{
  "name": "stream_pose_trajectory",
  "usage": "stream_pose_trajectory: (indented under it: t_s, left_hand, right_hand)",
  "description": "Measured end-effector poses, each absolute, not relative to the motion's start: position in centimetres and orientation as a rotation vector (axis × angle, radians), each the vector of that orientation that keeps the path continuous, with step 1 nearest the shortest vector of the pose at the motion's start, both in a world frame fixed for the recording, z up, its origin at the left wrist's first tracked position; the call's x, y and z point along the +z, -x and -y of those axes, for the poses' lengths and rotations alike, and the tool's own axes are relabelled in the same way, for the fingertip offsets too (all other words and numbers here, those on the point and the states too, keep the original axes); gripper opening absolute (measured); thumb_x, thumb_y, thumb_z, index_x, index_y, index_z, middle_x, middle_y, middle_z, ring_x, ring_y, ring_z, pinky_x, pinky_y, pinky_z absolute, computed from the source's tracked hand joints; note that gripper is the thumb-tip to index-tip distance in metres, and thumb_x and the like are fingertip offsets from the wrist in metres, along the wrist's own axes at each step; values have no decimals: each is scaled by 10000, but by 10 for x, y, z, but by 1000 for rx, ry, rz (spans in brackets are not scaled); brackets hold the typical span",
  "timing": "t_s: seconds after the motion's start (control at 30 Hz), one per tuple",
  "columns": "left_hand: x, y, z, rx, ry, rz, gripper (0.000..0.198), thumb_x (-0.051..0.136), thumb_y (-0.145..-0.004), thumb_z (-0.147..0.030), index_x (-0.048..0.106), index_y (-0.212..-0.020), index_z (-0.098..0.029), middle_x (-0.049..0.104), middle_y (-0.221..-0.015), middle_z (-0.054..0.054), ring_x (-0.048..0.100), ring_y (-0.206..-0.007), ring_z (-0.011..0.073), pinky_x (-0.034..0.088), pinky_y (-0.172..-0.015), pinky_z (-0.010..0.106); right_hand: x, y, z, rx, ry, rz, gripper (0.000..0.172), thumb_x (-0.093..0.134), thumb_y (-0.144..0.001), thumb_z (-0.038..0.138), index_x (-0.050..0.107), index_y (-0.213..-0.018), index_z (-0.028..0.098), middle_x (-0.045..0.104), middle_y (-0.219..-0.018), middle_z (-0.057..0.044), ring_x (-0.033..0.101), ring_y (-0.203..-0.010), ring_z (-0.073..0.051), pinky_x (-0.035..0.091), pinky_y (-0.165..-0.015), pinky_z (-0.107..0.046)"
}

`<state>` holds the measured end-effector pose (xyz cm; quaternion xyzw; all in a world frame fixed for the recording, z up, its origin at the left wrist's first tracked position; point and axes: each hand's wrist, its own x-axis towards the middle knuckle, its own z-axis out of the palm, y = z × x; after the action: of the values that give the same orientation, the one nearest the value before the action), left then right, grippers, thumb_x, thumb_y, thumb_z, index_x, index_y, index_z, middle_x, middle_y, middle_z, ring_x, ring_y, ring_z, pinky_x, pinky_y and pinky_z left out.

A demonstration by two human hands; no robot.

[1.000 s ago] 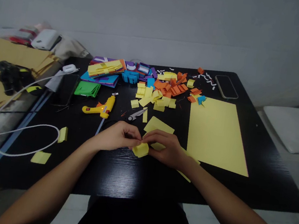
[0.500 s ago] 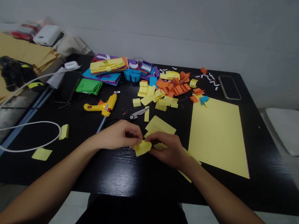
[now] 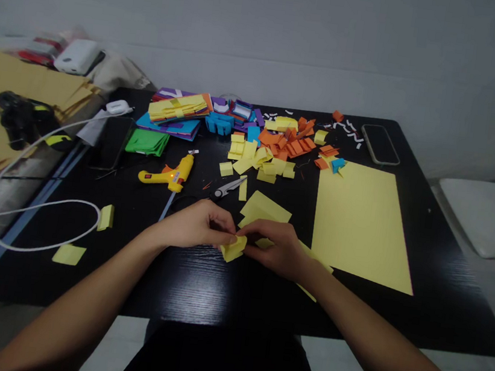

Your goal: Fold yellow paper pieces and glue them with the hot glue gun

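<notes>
Between my two hands, just above the black table, is a small piece of yellow paper (image 3: pixel 233 250), bent along a crease. My left hand (image 3: pixel 199 225) pinches its left side, thumb on top. The fingers of my right hand (image 3: pixel 276 247) are closed on its upper right edge; the fingertips are partly hidden. Behind my hands lie larger yellow paper pieces (image 3: pixel 267 206), partly covered by my right hand. Scissors (image 3: pixel 229 188) with grey blades rest beyond my left hand, next to a narrow yellow strip (image 3: pixel 243 189).
A yellow glue gun (image 3: pixel 169 174) lies left of the scissors. Folded yellow and orange papers (image 3: pixel 287 145) are heaped at the back, beside colored paper stacks (image 3: pixel 174 118). A large yellow sheet (image 3: pixel 363 225) and a phone (image 3: pixel 380 145) are at right. A white cable (image 3: pixel 44 204) loops at left.
The yellow paper in my hands has folded over further and looks narrower. My fingers have shifted slightly on it; the things on the table stay where they were.
</notes>
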<state>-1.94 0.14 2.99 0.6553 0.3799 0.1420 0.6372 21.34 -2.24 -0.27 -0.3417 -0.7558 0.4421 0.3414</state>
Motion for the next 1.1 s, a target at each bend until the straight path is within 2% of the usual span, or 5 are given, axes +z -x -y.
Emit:
stream_pose_trajectory:
  t_s: [0.27,0.47,0.7,0.93,1.1]
  left_hand:
    - [29,19,-2,282,-1513,-874,134,713,-884,-271,758,-869,-146,755,-743,11,674,-641,121,498,-613,207]
    - [28,18,-2,220,-1535,-846,167,701,-892,-301,763,-868,-148,753,-760,14,667,-677,131,482,-638,218]
    - [27,16,-1,252,-1578,-845,177,682,-899,-296,726,-837,-136,687,-719,-17,584,-646,104,405,-602,198]
    - [28,13,1,281,-1537,-844,206,678,-903,-334,699,-828,-143,640,-708,-27,523,-641,98,385,-603,200]
    - [26,13,1,269,-1573,-827,161,662,-893,-289,702,-833,-146,645,-724,-24,534,-660,104,387,-612,206]
  right_hand:
    - [-3,-213,22,1255,875,1894,131,789,-866,243,769,-987,199,764,-835,-29,712,-712,-143,579,-694,-265]
    - [-2,-213,21,1181,815,1978,91,757,-892,206,770,-982,200,726,-929,-49,689,-737,-133,571,-700,-264]
    - [-4,-213,20,1245,803,1931,103,769,-902,250,775,-995,207,715,-950,-49,694,-732,-123,587,-697,-251]
    - [-6,-213,19,1241,786,1905,112,798,-887,255,793,-993,219,714,-954,-45,690,-745,-127,584,-698,-258]
    - [-7,-213,18,1277,781,1893,132,813,-874,270,798,-999,232,703,-983,-48,694,-779,-139,599,-715,-272]
